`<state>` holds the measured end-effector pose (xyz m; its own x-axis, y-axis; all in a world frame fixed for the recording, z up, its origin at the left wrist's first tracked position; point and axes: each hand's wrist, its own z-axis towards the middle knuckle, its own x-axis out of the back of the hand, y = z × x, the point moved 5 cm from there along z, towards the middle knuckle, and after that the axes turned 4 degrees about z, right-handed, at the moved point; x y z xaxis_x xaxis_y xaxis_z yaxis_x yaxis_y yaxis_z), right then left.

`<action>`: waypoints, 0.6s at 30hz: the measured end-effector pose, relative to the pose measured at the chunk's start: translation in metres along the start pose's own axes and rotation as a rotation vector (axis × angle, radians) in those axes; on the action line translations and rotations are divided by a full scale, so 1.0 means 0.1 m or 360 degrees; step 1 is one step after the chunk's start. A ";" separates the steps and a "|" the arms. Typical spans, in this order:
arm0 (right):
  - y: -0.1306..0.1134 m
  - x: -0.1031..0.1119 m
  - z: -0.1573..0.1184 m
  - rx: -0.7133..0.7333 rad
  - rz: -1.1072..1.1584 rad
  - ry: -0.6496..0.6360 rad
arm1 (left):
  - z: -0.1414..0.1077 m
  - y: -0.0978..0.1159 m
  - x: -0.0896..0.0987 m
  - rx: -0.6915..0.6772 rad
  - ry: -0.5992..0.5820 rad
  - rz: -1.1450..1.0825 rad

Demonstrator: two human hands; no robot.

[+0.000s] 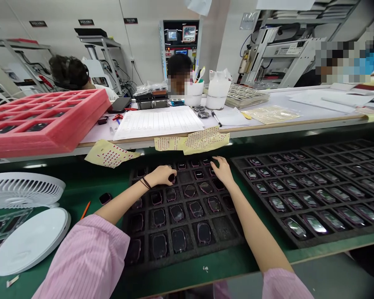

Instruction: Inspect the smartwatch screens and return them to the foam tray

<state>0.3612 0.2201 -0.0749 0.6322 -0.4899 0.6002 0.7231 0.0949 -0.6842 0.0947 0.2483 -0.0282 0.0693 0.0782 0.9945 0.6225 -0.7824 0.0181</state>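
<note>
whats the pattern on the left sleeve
The left sleeve is pink with fine lengthwise stripes, clearest in the head view.

Left hand (159, 175), right hand (222, 170) on black tray (223, 228) (2 bare)

Green bench (77, 195) lies open between the tray (224, 228) and the fan (21, 191), but for a pen (85, 209) and a watch (105, 198). Yellow sheets (205, 140) overhang the tray.
</note>
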 end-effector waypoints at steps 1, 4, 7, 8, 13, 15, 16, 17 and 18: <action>-0.02 -0.01 -0.01 0.0018 0.0002 -0.0004 | -0.03 -0.02 0.03 -0.0015 0.0001 -0.0009; -0.06 -0.01 -0.02 0.0064 0.0007 -0.0015 | -0.17 -0.13 0.20 0.0002 0.0076 -0.0057; -0.09 -0.02 -0.03 0.0105 0.0005 -0.0032 | -0.32 -0.26 0.35 0.0050 0.0168 -0.0130; -0.11 -0.03 -0.03 0.0121 0.0003 -0.0042 | -0.36 -0.30 0.36 0.0059 0.0160 -0.0140; -0.32 -0.17 -0.13 0.0262 0.0006 -0.0191 | -0.50 -0.41 0.15 0.0084 -0.0090 -0.0127; -0.51 -0.26 -0.24 0.0372 0.0030 -0.0316 | -0.53 -0.40 0.06 0.0079 -0.0137 -0.0132; -0.62 -0.31 -0.31 0.0449 0.0049 -0.0407 | -0.54 -0.39 0.02 0.0075 -0.0143 -0.0129; -0.73 -0.37 -0.39 0.0543 0.0071 -0.0524 | -0.54 -0.37 -0.01 0.0077 -0.0145 -0.0119; -0.85 -0.44 -0.48 0.0661 0.0090 -0.0685 | -0.54 -0.36 -0.03 0.0091 -0.0146 -0.0102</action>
<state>0.2582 0.1919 -0.0630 0.6661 -0.0873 0.7408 0.6783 0.4840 -0.5528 0.0295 0.2429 -0.0260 0.0974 0.1852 0.9779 0.6710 -0.7379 0.0729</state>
